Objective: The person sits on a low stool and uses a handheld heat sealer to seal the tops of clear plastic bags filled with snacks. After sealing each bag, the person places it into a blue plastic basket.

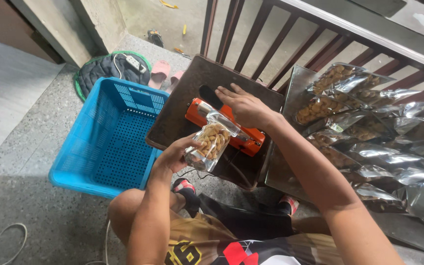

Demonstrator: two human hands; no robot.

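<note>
My left hand [176,153] grips a clear and silver pouch of cashew nuts [208,143], whose open top lies in the jaw of an orange heat sealer [249,140]. My right hand [244,107] rests flat on the sealer's arm, fingers spread, pressing down. The sealer sits on a small dark brown stool [180,110] in front of my knees.
An empty blue plastic basket [108,139] stands on the speckled floor to the left. To the right, a metal tray [294,83] holds a pile of several filled silver pouches [369,127]. A wooden railing [330,34], sandals [160,71] and a power strip [132,62] lie behind.
</note>
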